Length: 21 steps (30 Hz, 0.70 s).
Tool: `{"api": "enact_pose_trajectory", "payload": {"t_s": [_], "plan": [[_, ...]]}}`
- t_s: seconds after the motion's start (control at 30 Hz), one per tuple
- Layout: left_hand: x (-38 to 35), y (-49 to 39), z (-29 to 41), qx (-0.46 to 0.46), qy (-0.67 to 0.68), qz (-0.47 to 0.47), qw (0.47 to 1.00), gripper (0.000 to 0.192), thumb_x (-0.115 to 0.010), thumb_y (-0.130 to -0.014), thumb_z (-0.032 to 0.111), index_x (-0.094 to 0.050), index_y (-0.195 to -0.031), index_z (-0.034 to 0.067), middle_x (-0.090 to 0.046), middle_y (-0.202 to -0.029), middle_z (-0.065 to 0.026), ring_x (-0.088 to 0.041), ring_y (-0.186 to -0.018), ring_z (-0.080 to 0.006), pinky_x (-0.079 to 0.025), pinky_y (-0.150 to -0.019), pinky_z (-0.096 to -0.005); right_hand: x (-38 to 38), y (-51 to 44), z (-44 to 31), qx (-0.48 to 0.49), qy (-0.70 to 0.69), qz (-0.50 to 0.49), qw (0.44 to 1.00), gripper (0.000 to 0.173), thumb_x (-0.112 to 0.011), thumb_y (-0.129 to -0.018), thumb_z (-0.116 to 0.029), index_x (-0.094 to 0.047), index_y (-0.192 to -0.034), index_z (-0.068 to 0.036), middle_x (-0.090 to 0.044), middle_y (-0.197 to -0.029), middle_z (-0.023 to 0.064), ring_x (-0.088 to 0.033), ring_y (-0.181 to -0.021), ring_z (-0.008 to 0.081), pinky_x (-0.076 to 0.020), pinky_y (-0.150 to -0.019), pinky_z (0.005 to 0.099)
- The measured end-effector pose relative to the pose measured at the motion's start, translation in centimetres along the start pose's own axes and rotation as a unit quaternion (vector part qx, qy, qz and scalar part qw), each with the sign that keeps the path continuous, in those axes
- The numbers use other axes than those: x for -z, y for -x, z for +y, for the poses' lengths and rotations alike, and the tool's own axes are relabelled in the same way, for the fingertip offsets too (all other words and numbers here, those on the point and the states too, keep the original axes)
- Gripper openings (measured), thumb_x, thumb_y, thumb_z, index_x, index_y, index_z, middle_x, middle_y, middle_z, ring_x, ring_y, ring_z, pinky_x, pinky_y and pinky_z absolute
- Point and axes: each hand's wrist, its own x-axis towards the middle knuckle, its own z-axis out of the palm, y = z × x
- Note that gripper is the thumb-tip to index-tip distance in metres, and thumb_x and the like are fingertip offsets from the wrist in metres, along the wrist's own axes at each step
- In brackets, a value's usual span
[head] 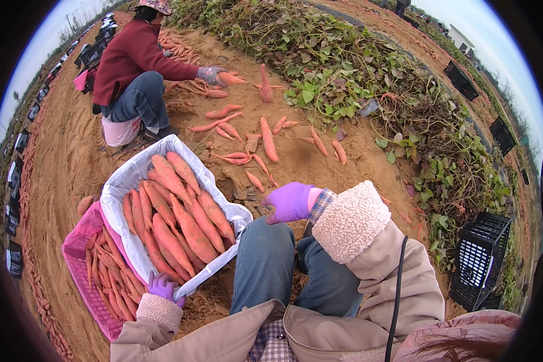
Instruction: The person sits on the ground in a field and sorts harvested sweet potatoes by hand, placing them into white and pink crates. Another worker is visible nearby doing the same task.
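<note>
My left hand (163, 287), in a purple glove, grips the near corner of a crate lined with white sheeting (232, 207). Large reddish sweet potatoes (193, 225) fill this crate, lying mostly lengthwise. Beside my knee, my right hand (288, 202), also purple-gloved, hangs in the air with thumb and fingers apart and nothing seen between them. Just beyond it, several slim sweet potatoes (254, 180) lie on the sandy soil. A pink crate (74, 253) of thinner sweet potatoes (113, 280) stands against the left side of the lined one.
Ahead on the left, a person (133, 68) sits on a low white seat (120, 131), a gloved hand on a sweet potato (231, 78). A bank of cut vines (335, 59) runs along the right. Black plastic crates (478, 258) stand at the right edge. A black cable (397, 289) crosses my right sleeve.
</note>
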Motion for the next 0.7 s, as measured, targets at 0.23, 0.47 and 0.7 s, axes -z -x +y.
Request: {"api": "enact_pose_trajectory", "payload": {"t_s": [0.23, 0.47, 0.7], "plan": [[0.38, -0.25, 0.34, -0.004, 0.004, 0.014, 1.000, 0.047, -0.074, -0.059, 0.028, -0.056, -0.098, 0.010, -0.052, -0.112, -0.0151, -0.048, -0.116, -0.0389, -0.027, -0.108, -0.0650, -0.15, -0.36, 0.24, 0.000, 0.007, -0.004, 1.000, 0.066, -0.059, -0.087, -0.050, -0.049, -0.140, -0.013, -0.060, -0.128, 0.0165, -0.058, -0.117, 0.0336, -0.0447, -0.100, 0.0402], [0.10, -0.21, 0.23, -0.002, 0.002, 0.019, 1.000, 0.046, -0.074, -0.059, 0.027, -0.057, -0.098, 0.010, -0.052, -0.112, -0.0151, -0.048, -0.115, -0.0390, -0.028, -0.108, -0.0649, -0.20, -0.29, 0.45, 0.010, 0.001, 0.007, 1.000, 0.066, -0.060, -0.087, -0.050, -0.050, -0.139, -0.012, -0.060, -0.129, 0.0166, -0.058, -0.117, 0.0340, -0.0445, -0.101, 0.0403], [-0.08, -0.13, 0.18, 0.005, 0.002, 0.019, 1.000, 0.044, -0.074, -0.059, 0.027, -0.058, -0.096, 0.010, -0.053, -0.112, -0.0145, -0.048, -0.115, -0.0387, -0.027, -0.108, -0.0643, -0.30, -0.31, 0.45, 0.004, -0.007, 0.010, 1.000, 0.065, -0.060, -0.087, -0.050, -0.050, -0.139, -0.013, -0.060, -0.128, 0.0164, -0.058, -0.117, 0.0339, -0.0446, -0.101, 0.0401]]}}
